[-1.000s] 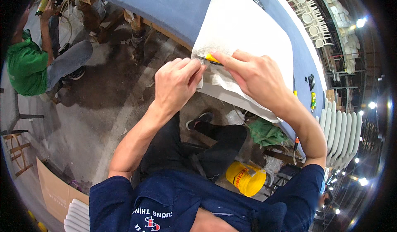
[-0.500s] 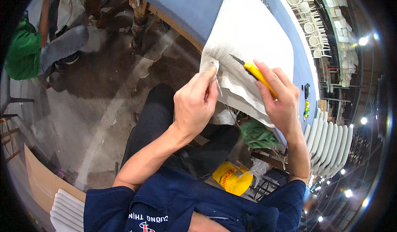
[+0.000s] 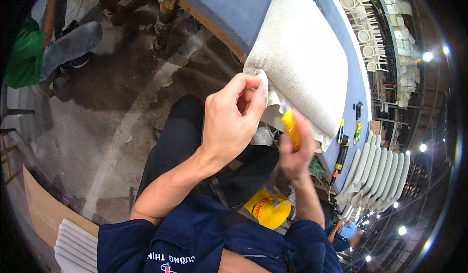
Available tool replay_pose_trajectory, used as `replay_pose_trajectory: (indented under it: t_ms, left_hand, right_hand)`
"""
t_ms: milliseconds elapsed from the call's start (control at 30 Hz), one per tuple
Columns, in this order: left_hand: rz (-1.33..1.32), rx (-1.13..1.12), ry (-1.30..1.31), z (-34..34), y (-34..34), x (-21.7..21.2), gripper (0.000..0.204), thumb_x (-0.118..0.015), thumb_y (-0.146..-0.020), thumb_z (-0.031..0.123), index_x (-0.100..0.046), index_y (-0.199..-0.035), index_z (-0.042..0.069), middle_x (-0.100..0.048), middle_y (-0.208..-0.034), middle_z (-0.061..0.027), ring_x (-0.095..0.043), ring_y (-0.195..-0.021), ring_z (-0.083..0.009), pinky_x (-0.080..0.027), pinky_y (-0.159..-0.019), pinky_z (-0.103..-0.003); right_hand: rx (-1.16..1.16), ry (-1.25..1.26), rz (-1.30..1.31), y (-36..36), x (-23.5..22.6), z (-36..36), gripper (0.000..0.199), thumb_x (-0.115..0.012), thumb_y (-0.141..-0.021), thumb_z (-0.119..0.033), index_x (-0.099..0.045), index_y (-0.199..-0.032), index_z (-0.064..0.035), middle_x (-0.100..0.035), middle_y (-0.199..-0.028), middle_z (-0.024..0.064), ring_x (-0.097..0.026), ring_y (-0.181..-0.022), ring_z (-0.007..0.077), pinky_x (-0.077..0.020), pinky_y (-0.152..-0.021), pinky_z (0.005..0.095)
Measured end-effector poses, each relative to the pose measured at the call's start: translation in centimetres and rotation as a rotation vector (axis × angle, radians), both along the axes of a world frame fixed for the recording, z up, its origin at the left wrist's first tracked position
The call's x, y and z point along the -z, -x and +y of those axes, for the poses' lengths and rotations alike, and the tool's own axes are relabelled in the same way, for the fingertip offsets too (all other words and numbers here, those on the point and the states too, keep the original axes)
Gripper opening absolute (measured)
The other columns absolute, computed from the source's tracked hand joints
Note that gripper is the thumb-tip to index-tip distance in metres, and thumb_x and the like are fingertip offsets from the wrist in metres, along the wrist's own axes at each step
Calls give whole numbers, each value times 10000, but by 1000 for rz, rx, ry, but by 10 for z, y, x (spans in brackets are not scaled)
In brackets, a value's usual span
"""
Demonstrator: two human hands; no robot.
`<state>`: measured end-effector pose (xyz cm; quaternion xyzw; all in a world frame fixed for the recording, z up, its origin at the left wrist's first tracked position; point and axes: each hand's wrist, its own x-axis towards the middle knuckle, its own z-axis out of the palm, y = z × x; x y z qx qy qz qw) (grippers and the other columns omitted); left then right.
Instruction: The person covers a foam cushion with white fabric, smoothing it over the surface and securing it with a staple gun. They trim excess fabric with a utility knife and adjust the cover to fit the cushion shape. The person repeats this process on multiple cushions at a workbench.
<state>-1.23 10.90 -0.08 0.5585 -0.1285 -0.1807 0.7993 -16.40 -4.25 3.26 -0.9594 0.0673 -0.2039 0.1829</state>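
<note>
A pale woven-fabric panel point(image 3: 304, 54), rounded like a chair cushion, lies on the blue-grey table with its near edge hanging over. My left hand point(image 3: 231, 112) pinches a loose flap of that fabric at the panel's near left corner. In my right hand point(image 3: 298, 149) is a yellow utility knife point(image 3: 290, 127), its blade end up and close to the hanging fabric edge. The right hand and the blade are smeared by motion, so I cannot tell whether the blade touches the fabric.
On the right of the blue-grey table point(image 3: 214, 5) lie a black power screwdriver point(image 3: 342, 153) and small yellow tools. Stacked pale cushions point(image 3: 378, 170) stand beyond. A yellow bucket point(image 3: 268, 209) sits below my lap. A person in green point(image 3: 24, 54) sits at far left.
My right hand has swung down and towards me with the knife, away from the panel's top. The left hand has shifted slightly right, still pinching fabric. More of the tabletop tools now show.
</note>
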Motion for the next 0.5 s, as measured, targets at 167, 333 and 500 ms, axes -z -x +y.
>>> replay_pose_trajectory:
  t_ms: [167,333,500]
  left_hand:
    - [-113,3,-118,8,-27,-7,139,-704,-1010,96,-711,-958,-32,-625,-742,61,-532,-684,12,-427,-590,-192]
    - [-266,-24,-217,14,-35,-13,118,-710,-994,86,-716,-972,-30,-656,-718,36,-564,-676,1,-453,-586,-214]
    - [-456,-101,-351,13,-14,-8,79,-720,-966,67,-688,-939,1,-664,-683,-60,-594,-591,-60,-484,-550,-260]
  right_hand:
    - [31,31,-84,1,55,35,581,-806,-767,57,-704,-1334,-10,-685,-1026,146,-693,-844,270,-571,-733,348]
    - [78,135,-180,-35,53,33,576,-804,-745,43,-721,-1309,-33,-664,-1000,138,-688,-829,301,-574,-720,381]
    - [111,231,-162,-49,46,31,429,-828,-750,-20,-770,-1174,-45,-665,-1024,137,-683,-872,312,-568,-757,402]
